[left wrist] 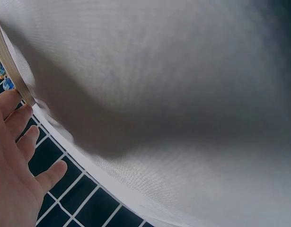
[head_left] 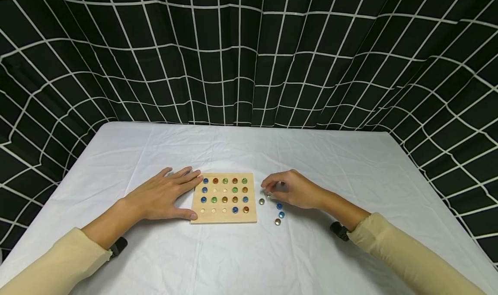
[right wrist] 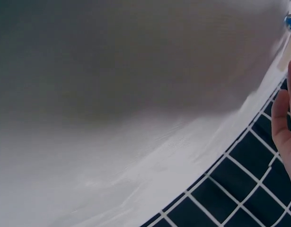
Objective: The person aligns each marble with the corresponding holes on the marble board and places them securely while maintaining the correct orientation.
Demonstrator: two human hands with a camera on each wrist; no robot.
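A light wooden board [head_left: 229, 217] lies flat on the white table, with rows of hollows. Blue, green and amber-brown glass marbles [head_left: 235, 199] sit in many of them; several hollows in the second and bottom rows are bare. My left hand [head_left: 161, 195] is spread at the board's left edge, fingertips at the upper corner and thumb at the lower one. Right of the board, my right hand [head_left: 297, 190] pinches a clear greyish marble [head_left: 268, 195] between thumb and fingers, just above the cloth. In the right wrist view only part of this hand [right wrist: 286, 127] shows.
Several loose marbles lie right of the board: a grey-brown marble [head_left: 262, 201], two blue marbles [head_left: 279, 206] and a brownish marble [head_left: 278, 221]. White cloth [head_left: 155, 260] covers the table. A black curtain [head_left: 241, 61] with white grid lines surrounds its back and sides.
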